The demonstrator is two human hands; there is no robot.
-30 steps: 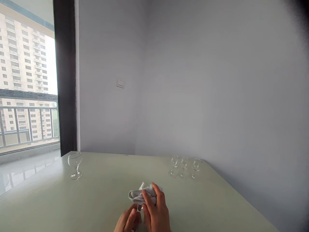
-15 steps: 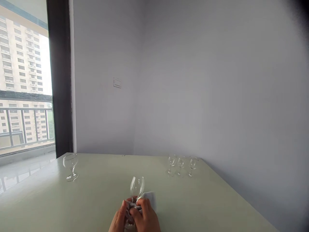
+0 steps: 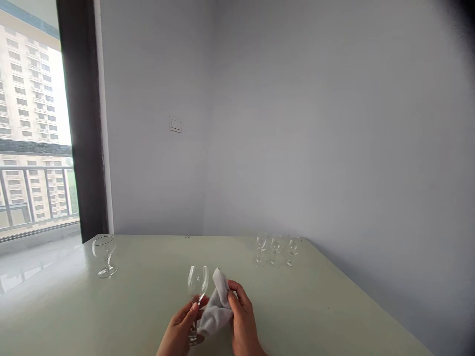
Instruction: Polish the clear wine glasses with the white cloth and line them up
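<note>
Near the front of the table, my left hand is closed around the stem of a clear wine glass, which is upright with its bowl above the fingers. Just right of it, my right hand pinches a light grey cloth between thumb and fingers. The cloth hangs bunched between the two hands, its lower part beside the glass's stem and foot. Part of the stem is hidden by the left fingers.
On the pale green table, a wider stemmed glass stands at the far left. Three small stemmed glasses stand in a row at the back right. Grey walls border the table's back and right side.
My hands have moved apart, with the glass shifting left in my left hand. The cloth, earlier wrapped around the stem, is now pulled away to the right and more spread out.
</note>
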